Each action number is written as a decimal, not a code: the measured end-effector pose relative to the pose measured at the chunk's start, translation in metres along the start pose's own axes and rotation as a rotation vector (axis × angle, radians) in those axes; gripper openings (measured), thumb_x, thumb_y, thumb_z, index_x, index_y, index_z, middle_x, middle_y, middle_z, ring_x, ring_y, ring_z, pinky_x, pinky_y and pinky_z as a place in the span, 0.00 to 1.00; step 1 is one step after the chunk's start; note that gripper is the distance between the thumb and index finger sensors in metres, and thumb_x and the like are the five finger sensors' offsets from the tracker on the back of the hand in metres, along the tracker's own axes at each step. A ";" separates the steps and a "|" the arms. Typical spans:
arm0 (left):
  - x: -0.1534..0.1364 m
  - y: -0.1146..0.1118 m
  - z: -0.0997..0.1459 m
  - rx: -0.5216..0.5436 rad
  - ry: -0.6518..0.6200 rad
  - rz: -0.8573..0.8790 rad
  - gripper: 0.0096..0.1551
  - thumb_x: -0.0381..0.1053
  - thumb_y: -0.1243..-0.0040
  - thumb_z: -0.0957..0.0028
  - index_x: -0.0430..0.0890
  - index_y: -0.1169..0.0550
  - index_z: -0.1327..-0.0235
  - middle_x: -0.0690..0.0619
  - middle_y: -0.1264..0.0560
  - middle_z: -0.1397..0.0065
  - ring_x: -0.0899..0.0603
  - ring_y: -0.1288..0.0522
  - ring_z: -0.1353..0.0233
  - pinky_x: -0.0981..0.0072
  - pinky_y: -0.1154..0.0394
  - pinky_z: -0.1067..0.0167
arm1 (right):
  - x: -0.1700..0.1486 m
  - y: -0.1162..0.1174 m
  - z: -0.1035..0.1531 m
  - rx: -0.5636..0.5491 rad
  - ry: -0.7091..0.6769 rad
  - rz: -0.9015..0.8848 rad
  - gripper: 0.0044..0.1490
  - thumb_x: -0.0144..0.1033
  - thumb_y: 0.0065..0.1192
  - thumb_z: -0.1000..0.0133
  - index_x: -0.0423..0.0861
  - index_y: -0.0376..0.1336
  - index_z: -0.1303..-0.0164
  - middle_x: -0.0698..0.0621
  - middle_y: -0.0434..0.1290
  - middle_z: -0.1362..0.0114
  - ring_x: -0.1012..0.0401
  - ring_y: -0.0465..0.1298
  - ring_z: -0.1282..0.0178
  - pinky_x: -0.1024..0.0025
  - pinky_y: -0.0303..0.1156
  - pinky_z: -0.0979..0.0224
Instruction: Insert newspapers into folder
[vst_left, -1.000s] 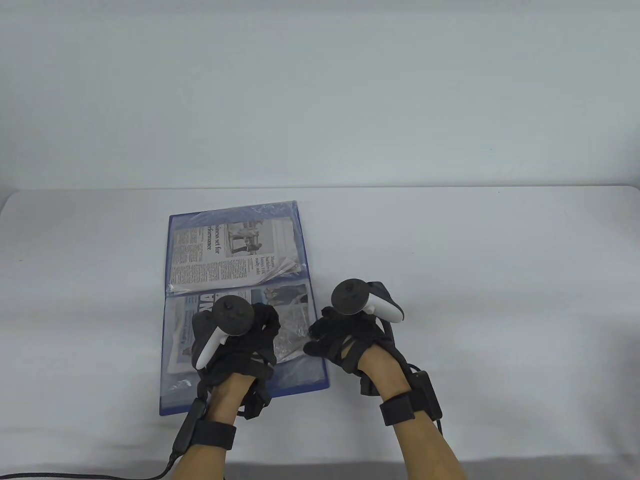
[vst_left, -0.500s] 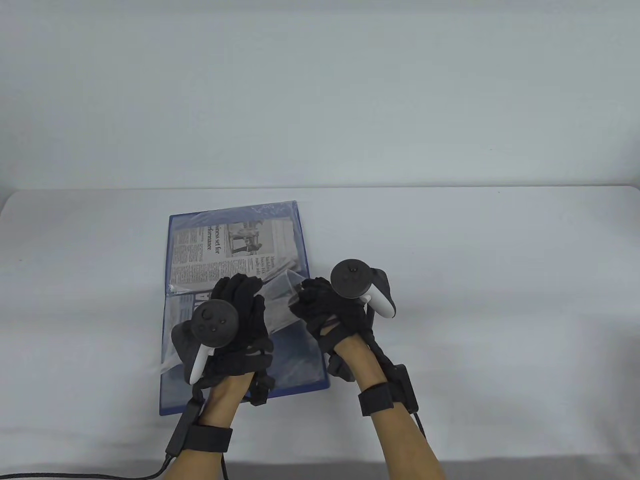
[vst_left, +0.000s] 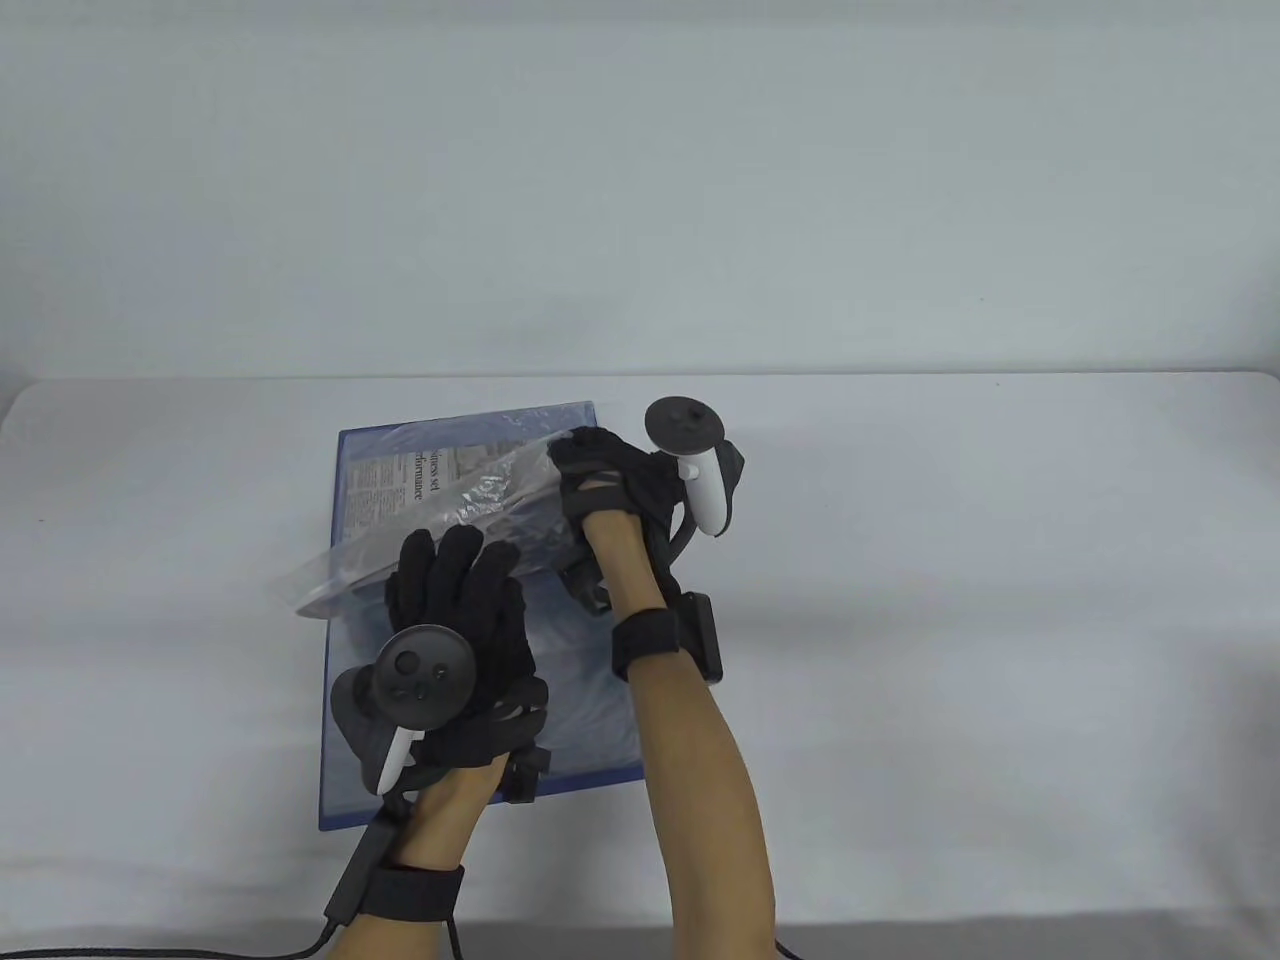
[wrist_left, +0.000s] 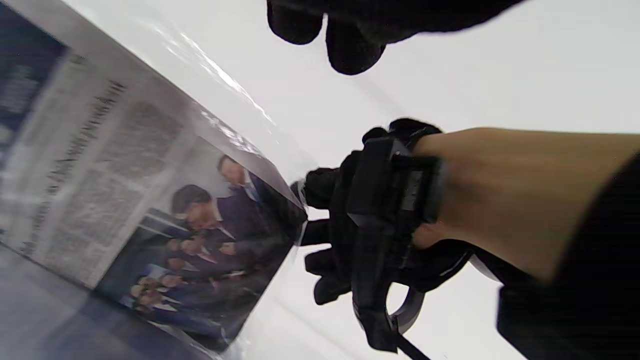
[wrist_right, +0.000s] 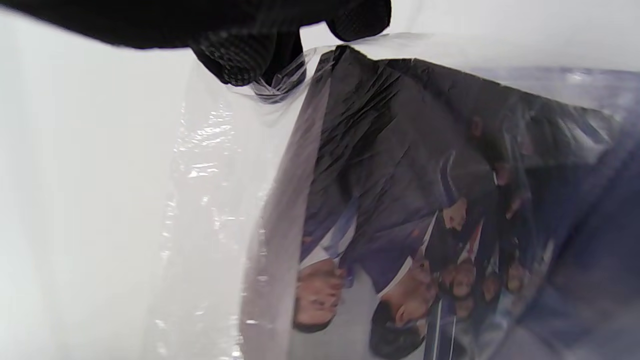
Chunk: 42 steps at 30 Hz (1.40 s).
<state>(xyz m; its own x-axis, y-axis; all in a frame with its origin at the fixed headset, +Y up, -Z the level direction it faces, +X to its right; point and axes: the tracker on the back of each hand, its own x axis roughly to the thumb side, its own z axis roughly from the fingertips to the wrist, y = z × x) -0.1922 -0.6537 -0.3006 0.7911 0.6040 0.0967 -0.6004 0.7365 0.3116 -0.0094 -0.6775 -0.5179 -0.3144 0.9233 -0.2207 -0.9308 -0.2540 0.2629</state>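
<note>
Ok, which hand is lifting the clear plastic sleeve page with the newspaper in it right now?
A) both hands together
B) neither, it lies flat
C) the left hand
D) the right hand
D: the right hand pinches the corner of the clear sleeve page and holds it raised off the blue folder, while the left hand is spread open nearer the camera, not gripping the sleeve.

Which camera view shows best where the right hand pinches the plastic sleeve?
The right wrist view: fingers pinch the plastic sleeve at its corner. The left wrist view shows this smaller; the table view shows only the right hand from behind.
</note>
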 end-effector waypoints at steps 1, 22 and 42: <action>-0.002 0.000 -0.001 -0.003 0.014 0.006 0.27 0.56 0.58 0.32 0.56 0.39 0.19 0.52 0.51 0.10 0.36 0.65 0.10 0.31 0.65 0.17 | 0.000 -0.001 -0.007 -0.006 0.005 -0.017 0.23 0.37 0.60 0.35 0.44 0.64 0.32 0.35 0.44 0.18 0.33 0.36 0.20 0.26 0.36 0.30; -0.145 -0.031 -0.011 -0.218 0.915 0.256 0.44 0.60 0.54 0.32 0.52 0.62 0.16 0.42 0.69 0.13 0.31 0.76 0.17 0.28 0.72 0.23 | -0.101 -0.032 0.075 0.017 0.067 0.333 0.50 0.52 0.45 0.34 0.35 0.31 0.19 0.33 0.32 0.21 0.30 0.33 0.23 0.25 0.29 0.34; -0.155 -0.019 -0.014 -0.491 0.948 0.071 0.42 0.68 0.57 0.37 0.57 0.47 0.10 0.40 0.52 0.16 0.29 0.57 0.18 0.32 0.56 0.19 | -0.126 0.007 0.094 0.385 0.110 0.460 0.47 0.51 0.47 0.35 0.27 0.47 0.21 0.23 0.34 0.25 0.26 0.31 0.28 0.27 0.32 0.33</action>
<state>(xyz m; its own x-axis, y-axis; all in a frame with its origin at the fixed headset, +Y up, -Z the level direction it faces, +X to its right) -0.3052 -0.7575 -0.3345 0.4657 0.4852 -0.7401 -0.7901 0.6046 -0.1008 0.0410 -0.7684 -0.3998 -0.7048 0.7031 -0.0945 -0.5672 -0.4785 0.6703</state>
